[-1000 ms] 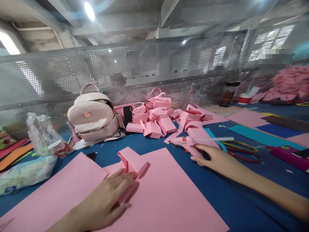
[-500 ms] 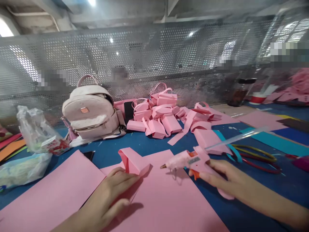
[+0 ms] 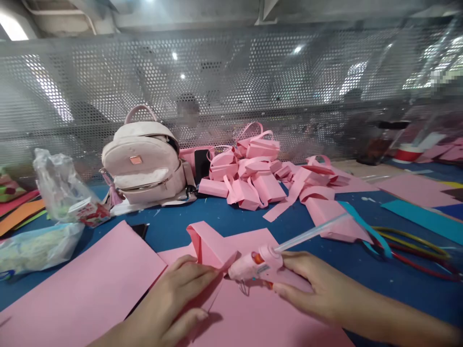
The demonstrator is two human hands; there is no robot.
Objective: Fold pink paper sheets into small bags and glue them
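Note:
My right hand is wrapped round the handle of a pink hot glue gun. A clear glue stick sticks out of the gun's back end. Its nozzle meets the edge of a folded pink paper piece, close to my left fingertips. With fingers together, my left hand holds that piece down; what lies under the palm is hidden. Beneath both hands is a large pink sheet. Another pink sheet lies to the left.
Behind stand a pale backpack and a pile of pink paper bags. Plastic bags lie at left. Blue paper strips and coiled cords are at right. A perforated metal screen closes off the table's back.
The glue gun in my right hand has moved left and down, bringing its nozzle to the folded paper's edge. My left hand keeps its hold. The view has turned slightly left.

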